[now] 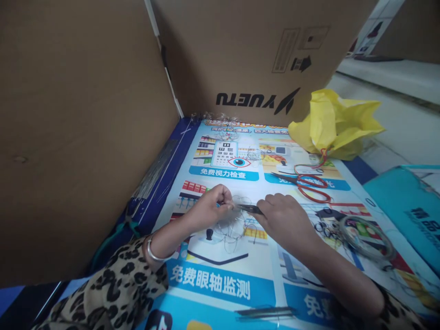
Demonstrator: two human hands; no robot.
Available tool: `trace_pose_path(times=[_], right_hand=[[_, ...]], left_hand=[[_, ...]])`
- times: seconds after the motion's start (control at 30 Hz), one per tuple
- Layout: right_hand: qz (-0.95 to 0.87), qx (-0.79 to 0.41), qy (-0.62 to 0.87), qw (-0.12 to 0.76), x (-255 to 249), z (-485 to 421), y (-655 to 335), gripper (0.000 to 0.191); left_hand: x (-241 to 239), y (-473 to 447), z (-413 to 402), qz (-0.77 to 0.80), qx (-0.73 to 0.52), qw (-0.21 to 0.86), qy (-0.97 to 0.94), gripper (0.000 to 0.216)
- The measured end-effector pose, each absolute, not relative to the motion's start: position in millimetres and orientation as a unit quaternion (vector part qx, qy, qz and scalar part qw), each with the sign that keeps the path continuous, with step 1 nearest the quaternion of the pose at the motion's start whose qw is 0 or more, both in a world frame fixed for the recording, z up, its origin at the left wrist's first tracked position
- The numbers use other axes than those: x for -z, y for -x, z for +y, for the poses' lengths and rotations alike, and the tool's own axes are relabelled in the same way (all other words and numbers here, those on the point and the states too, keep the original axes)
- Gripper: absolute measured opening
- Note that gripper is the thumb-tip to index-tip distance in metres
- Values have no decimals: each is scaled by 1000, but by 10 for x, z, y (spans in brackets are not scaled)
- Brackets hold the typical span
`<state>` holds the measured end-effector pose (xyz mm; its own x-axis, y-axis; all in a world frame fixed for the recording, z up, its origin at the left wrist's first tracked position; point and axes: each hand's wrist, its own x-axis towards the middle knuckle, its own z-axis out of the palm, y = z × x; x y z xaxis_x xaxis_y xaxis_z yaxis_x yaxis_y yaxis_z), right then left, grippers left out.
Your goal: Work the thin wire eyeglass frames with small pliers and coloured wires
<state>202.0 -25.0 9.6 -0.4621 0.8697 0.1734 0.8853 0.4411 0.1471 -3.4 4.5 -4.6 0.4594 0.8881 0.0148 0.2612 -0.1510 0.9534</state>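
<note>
Resting at the lower left of the frame, a leopard-print sleeve (pixel 117 284) and a silver bangle (pixel 153 251) run up to two hands that meet over a printed blue-and-white poster worktop (pixel 220 284). The left hand (pixel 211 206) lies palm-down, its grip closed to a fingertip pinch on a loose tangle of thin silver wire (pixel 237 227). The right hand (pixel 287 215) is curled knuckles-up, its grip shut around a slim dark hand tool (pixel 249 209). The tool's long axis runs almost level, with its tip pointing left at the pinch. The wire tangle sits between the hands and just below them, touching the left fingertips, with the tool tip just beside it. To the right of the hands lies a coiled hank of pale wire (pixel 366 236), and above it red-handled scissors (pixel 311 185). Toward the left edge lies a bundle of straight thin rods (pixel 154 169). Farthest off, a crumpled yellow plastic bag (pixel 335 126) and brown cardboard boxes (pixel 247 55) close the upper frame.
</note>
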Motion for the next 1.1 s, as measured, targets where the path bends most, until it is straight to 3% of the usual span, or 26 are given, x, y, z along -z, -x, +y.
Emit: trace_pose_path(times=[0.63, 1.1], right_hand=[[-852, 170, 494, 25, -194, -303, -2047, 11], [-869, 114, 482, 19, -82, -274, -2041, 11]], left_hand=[[-100, 34, -11, 418, -266, 434, -752, 10], [-69, 30, -25, 404, -229, 439, -769, 12]])
